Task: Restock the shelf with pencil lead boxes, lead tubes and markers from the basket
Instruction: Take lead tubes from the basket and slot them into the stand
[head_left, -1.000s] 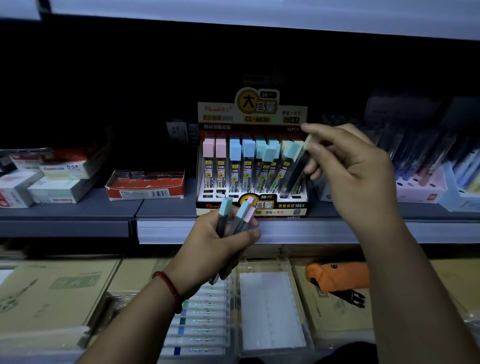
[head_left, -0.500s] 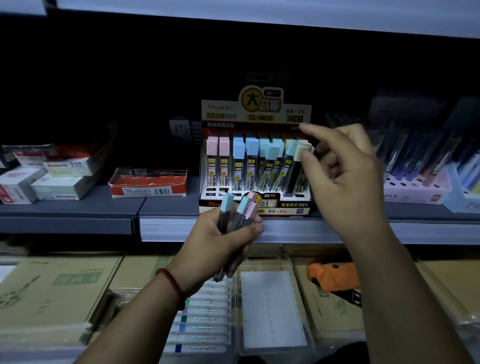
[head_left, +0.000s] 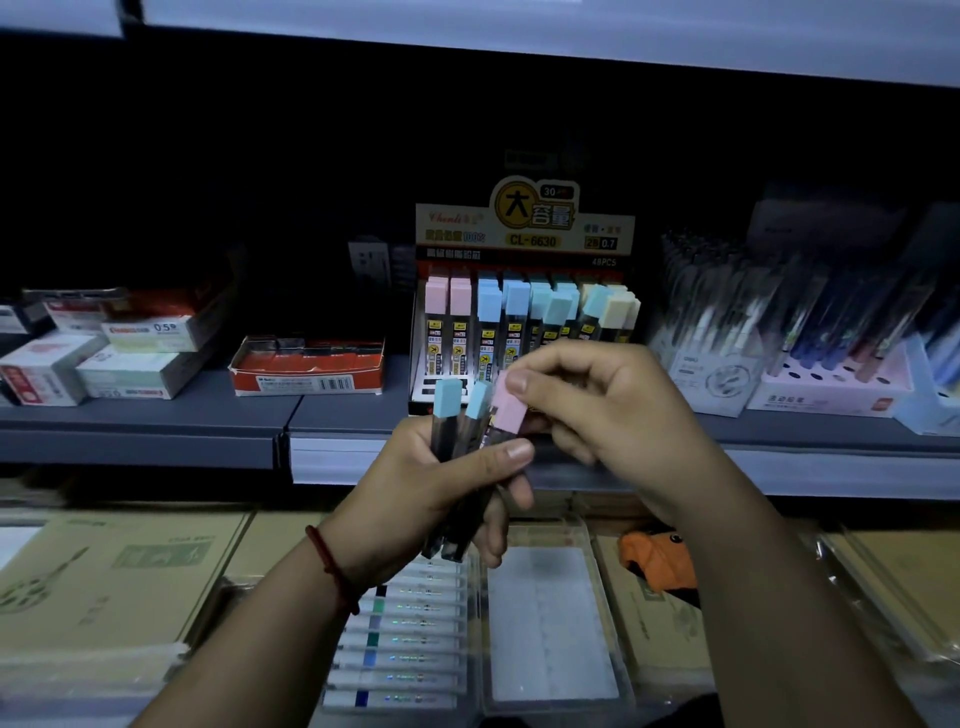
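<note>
My left hand (head_left: 441, 478) grips a small bunch of dark lead tubes in front of the shelf edge: two with blue caps (head_left: 448, 397) and one with a pink cap (head_left: 509, 408). My right hand (head_left: 608, 410) has come against the bunch, its thumb and fingers pinching the pink cap. Behind the hands stands the orange display box (head_left: 524, 228) on the grey shelf (head_left: 156, 415), holding rows of upright lead tubes (head_left: 488, 306) with pink, blue, teal and cream caps. The box's lower front is hidden by my hands.
Left on the shelf lie a low red tray (head_left: 306, 369) and stacked lead boxes (head_left: 140, 338). A pen display (head_left: 831, 384) stands at the right. Below the shelf are brown packages (head_left: 104, 571), a case of pens (head_left: 405, 649), a clear plastic case (head_left: 550, 623) and an orange item (head_left: 654, 561).
My right hand has left the display box after setting a cream-capped tube in its right end, dropped down and left, and taken hold of the pink-capped tube in my left hand.
</note>
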